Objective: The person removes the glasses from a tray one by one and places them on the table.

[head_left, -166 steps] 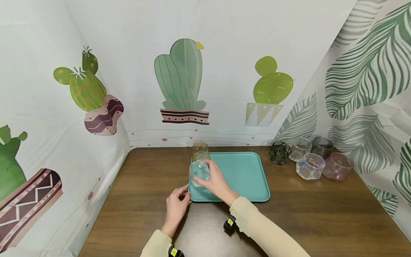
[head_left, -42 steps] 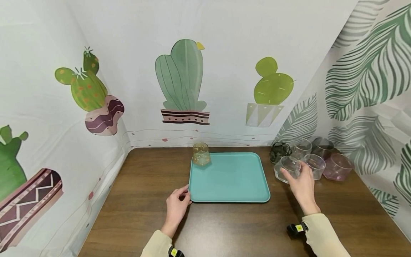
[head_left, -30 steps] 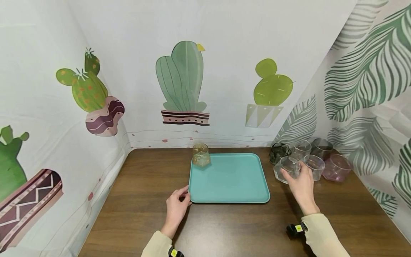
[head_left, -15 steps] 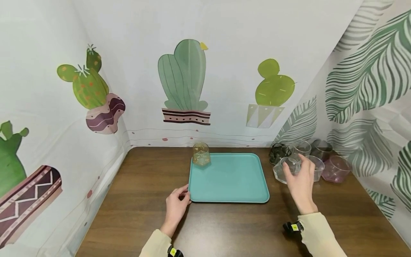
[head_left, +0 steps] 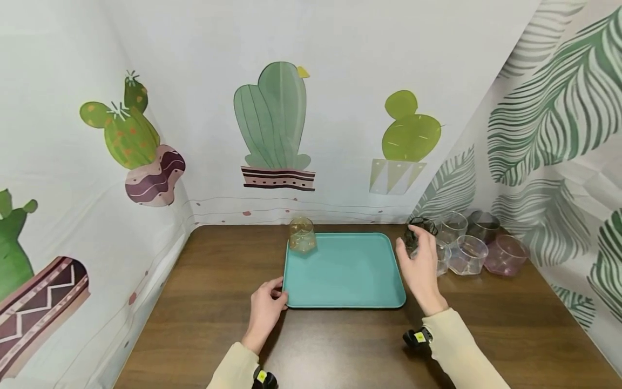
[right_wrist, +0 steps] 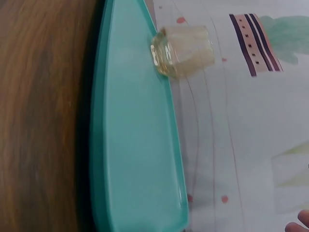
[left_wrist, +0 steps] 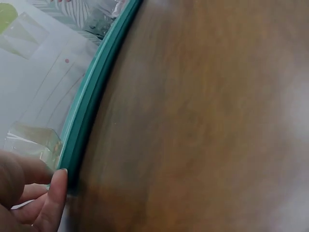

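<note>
My left hand [head_left: 266, 308] pinches the front left corner of a turquoise tray [head_left: 345, 270] between thumb and fingers. Thumb and fingertips also show at the tray's rim [left_wrist: 87, 101] in the left wrist view. Over the right side, my right hand [head_left: 421, 267] has its thumb and fingers spread apart with nothing held. It partly covers a dark, ribbed glass [head_left: 414, 221] and a clear glass [head_left: 443, 258] behind it. Only fingertips [right_wrist: 300, 223] of that hand enter the right wrist view. An amber glass [head_left: 303, 236] stands upright at the tray's back left corner.
Right of the hand are another clear glass [head_left: 453, 226], a smoky grey glass [head_left: 483, 226], an iridescent faceted glass [head_left: 468, 255] and a pink glass [head_left: 507, 256]. A cactus-print cloth [head_left: 340, 205] hangs behind the wooden table [head_left: 223, 259].
My right hand carried the clear glass from the tray's left side to the right-hand group, let go of it, then moved left toward the dark glass. The left hand stayed at the tray corner.
</note>
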A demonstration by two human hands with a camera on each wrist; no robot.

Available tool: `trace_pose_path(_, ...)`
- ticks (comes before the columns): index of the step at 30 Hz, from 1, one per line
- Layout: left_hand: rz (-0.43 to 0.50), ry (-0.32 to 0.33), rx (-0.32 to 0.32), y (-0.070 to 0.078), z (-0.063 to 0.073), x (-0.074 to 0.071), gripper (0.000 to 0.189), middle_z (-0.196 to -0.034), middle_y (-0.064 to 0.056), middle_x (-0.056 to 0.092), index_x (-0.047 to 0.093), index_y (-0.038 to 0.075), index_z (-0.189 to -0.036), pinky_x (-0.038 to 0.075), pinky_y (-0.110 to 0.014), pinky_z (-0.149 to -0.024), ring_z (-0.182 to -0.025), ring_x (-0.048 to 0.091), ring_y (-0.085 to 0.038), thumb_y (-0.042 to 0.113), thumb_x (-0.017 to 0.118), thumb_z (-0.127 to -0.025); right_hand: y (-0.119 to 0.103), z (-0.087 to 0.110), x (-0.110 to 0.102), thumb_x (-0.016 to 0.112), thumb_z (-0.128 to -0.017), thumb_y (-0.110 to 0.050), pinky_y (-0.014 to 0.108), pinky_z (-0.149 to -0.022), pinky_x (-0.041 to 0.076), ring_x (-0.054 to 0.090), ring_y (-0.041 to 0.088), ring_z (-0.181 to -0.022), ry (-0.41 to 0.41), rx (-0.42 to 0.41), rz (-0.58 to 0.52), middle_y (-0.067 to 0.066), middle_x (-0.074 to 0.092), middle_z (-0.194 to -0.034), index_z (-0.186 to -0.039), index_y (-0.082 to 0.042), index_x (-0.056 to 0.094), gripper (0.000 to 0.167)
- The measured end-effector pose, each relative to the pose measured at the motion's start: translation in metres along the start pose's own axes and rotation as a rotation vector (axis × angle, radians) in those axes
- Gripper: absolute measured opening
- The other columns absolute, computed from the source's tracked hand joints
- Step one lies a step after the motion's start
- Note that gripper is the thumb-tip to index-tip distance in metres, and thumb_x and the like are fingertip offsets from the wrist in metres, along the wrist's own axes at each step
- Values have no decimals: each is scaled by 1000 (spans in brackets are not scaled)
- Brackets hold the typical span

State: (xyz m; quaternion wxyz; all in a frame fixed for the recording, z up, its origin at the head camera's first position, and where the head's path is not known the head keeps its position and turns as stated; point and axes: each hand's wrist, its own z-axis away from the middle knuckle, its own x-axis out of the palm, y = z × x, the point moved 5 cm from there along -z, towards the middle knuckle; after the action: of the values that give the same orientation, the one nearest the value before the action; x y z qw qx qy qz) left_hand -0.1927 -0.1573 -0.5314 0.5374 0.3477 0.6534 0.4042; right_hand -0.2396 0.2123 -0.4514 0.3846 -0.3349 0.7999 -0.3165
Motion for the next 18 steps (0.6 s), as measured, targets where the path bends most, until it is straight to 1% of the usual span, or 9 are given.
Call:
trace_pose_path(3,-76,17,33,2,-5,-2,38,-106,-19,71,70,-9,-125,61,-20,-54,-81,66,-19,-8,72,-87,-4,-1,15,64,-102,-13,55,-97,48,50,44,-122,-49,7,-27,29,48,-139,-142,2,54,44)
trace_pose_path(4,-104,21,41,3,-7,-3,38,-104,-17,71,70,-8,-124,61,-20,-53,-80,65,-18,-7,73,-86,-5,-1,20,64,-102,-13,55,-101,47,49,44,-125,-65,11,-38,29,48,-138,-142,2,54,44)
trace_pose_path(6,-174,21,66,4,-10,-3,38,-101,-14,71,72,-7,-123,61,-22,-54,-77,65,-16,-5,75,-85,-6,-2,31,63,-103,-14,56,-106,47,49,43,-127,-104,28,-56,28,48,-139,-143,1,53,45)
trace_pose_path(9,-264,7,78,5,-13,-3,39,-97,-8,71,73,-4,-122,62,-29,-62,-75,65,-13,1,78,-84,-7,-2,48,63,-103,-16,56,-109,47,49,41,-129,-173,51,-69,27,48,-140,-145,0,52,46)
trace_pose_path(11,-299,-6,85,4,-14,-2,39,-95,-6,70,73,-3,-122,61,-33,-67,-76,66,-13,2,79,-84,-8,-2,59,63,-103,-16,55,-110,47,49,40,-130,-218,59,-78,25,48,-141,-146,-1,51,47)
trace_pose_path(12,-295,-12,81,4,-14,-2,40,-95,-6,70,73,-4,-123,61,-33,-67,-76,66,-14,2,78,-84,-9,-2,64,63,-103,-17,56,-111,47,48,39,-131,-241,58,-83,25,48,-142,-147,-1,50,48)
trace_pose_path(14,-256,-31,62,3,-15,-1,40,-94,-8,70,72,-5,-124,62,-31,-63,-78,66,-16,-2,75,-84,-11,-3,73,62,-104,-18,56,-111,47,48,39,-132,-285,63,-98,23,49,-142,-148,-2,49,49)
trace_pose_path(18,-118,-59,10,1,-15,0,46,-100,-15,69,69,-9,-127,62,-24,-52,-81,65,-20,-10,67,-82,-16,-3,93,61,-106,-19,57,-110,48,48,40,-134,-362,58,-131,23,50,-142,-148,-2,49,48)
